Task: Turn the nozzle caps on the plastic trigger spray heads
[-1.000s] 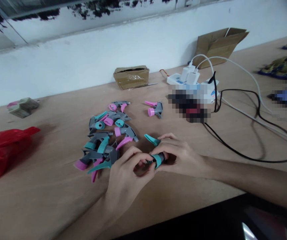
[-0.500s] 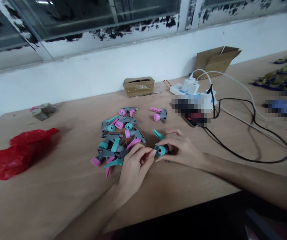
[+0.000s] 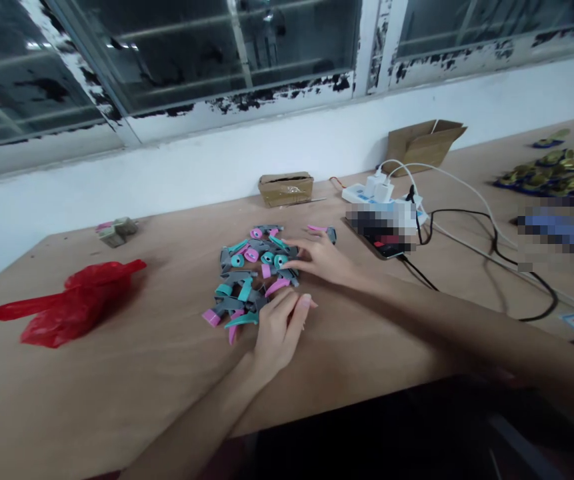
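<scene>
Several spray bottle trigger heads (image 3: pixel 237 277), grey with pink or teal caps and levers, lie in a loose pile on the table. My right hand (image 3: pixel 325 259) reaches over the pile's right side. Its thumb and fingers grip a grey trigger head with a teal cap (image 3: pixel 281 261), which rests against the others. Just in front of the pile is my left hand (image 3: pixel 279 328), fingers curled and thumb pressed near the index finger; whatever lies between them, if anything, is hidden. A lone trigger head with a pink lever (image 3: pixel 332 235) lies partly behind my right hand.
To the left is a crumpled red plastic bag (image 3: pixel 81 297). A small cardboard box (image 3: pixel 287 189) and an open carton (image 3: pixel 421 148) stand by the wall. On the right are a power strip (image 3: pixel 354 194), a phone (image 3: pixel 384 243), looping cables and a pile of gold-coloured parts (image 3: pixel 547 175).
My right hand has carried the teal-capped trigger head leftward onto the pile. My left hand has come away from its cap. The camera view has shifted.
</scene>
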